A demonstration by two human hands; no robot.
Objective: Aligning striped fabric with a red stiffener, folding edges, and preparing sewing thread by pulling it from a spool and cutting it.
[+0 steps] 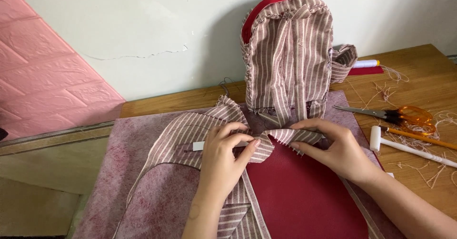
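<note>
Both hands close together, left [223, 155] and right [333, 146], fingers pinching.

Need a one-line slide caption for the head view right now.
Both hands, left hand and right hand, pinch a striped fabric strip over a red panel; scissors lie alongside.

There is only one view, from a camera worn on the person's head, and it looks forward and steeply down over the brown wooden surface [419, 84] toward the pale wall [143, 24] behind it. It is close to the work: the left hand [223, 155] and the right hand [335, 148] sit in the lower middle of the frame, and both forearms run out through the bottom edge. The far edge of the surface and a pink embossed wall panel [43, 72] at the left show how far the view reaches, and no second view shares the scene.
</note>
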